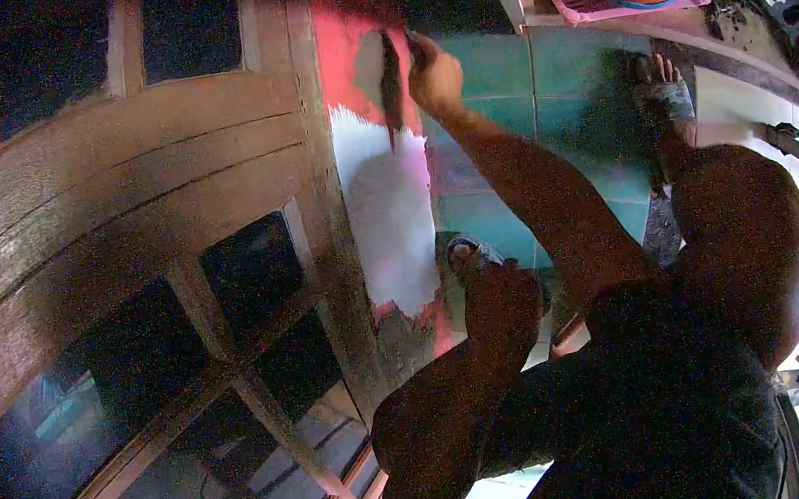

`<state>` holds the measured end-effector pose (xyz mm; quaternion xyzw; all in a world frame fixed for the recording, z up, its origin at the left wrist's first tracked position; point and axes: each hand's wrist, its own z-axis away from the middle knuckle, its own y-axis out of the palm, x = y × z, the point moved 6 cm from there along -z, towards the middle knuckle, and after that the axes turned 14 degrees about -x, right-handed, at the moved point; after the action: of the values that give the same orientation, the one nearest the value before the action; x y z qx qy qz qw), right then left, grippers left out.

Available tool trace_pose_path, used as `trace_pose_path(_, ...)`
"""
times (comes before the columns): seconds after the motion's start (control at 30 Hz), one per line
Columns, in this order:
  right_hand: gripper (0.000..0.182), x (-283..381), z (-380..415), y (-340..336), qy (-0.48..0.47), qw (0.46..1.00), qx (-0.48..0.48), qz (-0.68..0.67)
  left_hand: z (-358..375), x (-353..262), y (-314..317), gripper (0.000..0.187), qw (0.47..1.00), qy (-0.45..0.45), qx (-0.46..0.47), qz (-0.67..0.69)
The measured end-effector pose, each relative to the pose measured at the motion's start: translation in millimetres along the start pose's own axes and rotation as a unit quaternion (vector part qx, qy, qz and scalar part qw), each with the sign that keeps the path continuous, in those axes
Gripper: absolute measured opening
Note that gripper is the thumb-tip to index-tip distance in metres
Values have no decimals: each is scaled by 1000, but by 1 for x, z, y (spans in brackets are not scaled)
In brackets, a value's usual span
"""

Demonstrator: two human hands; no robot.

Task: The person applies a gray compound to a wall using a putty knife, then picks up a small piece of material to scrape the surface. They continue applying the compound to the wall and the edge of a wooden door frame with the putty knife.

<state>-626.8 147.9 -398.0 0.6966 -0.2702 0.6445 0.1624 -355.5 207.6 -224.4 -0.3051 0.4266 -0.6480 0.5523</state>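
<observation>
"Strip [392,230], painted: red at its upper end, white over the middle, red and grey at the lower end. Left edge beside a wooden panelled frame [319,159], right edge along green tiles [486,66]."

"Tools?"

"Dark tool [390,89], one, type unclear; over the red, near the strip's upper right corner. Contact cannot be told."

"Hands?"

"Right hand [437,73], just off the strip's right edge; grip closed round the dark tool. Left hand: not distinguishable, grip cannot be told."

"Further items?"

"Sandalled foot [466,255], near the strip's right edge. Pink tray [636,10], beyond the tiles' upper right corner."
</observation>
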Motion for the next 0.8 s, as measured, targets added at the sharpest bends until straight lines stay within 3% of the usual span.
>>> trace_pose_path(0.07,35,-29,15,51,9,952,259,162,4,1,6,20,998,20,-53,17)
trace_pose_path(0.1,43,-38,32,68,-26,958,234,164,3,2,5,20,998,21,-53,16)
trace_pose_path(0.2,40,29,53,13,-14,973,217,73,0,-1,-3,19,993,60,-104,14)
trace_pose_path(0.33,38,39,82,-28,-71,976,204,-15,-7,-6,8,17,999,33,-16,29)
trace_pose_path(0.4,35,24,82,-36,-46,976,210,-13,-8,-6,13,16,999,35,17,25)
trace_pose_path(0.47,30,12,53,-39,-32,997,60,-30,-4,-7,8,16,996,41,-77,-1)
trace_pose_path(0.53,31,3,23,-32,96,993,55,29,-2,-6,11,16,998,45,-45,8)
trace_pose_path(0.57,31,2,13,-23,95,994,52,29,-2,-5,13,16,998,50,-16,16)
trace_pose_path(0.63,31,6,-1,-1,43,998,45,19,2,-7,4,16,998,50,-43,-7)
trace_pose_path(0.67,31,3,0,8,43,998,44,19,4,-7,-2,17,996,47,-68,-29)
trace_pose_path(0.73,30,0,18,39,2,970,219,108,4,-7,-6,16,996,59,-66,-18)
trace_pose_path(0.77,31,11,26,27,21,985,163,41,3,-7,-7,16,995,71,-64,-6)
trace_pose_path(0.8,35,23,34,18,26,974,203,102,3,-8,-9,16,995,84,-61,6)
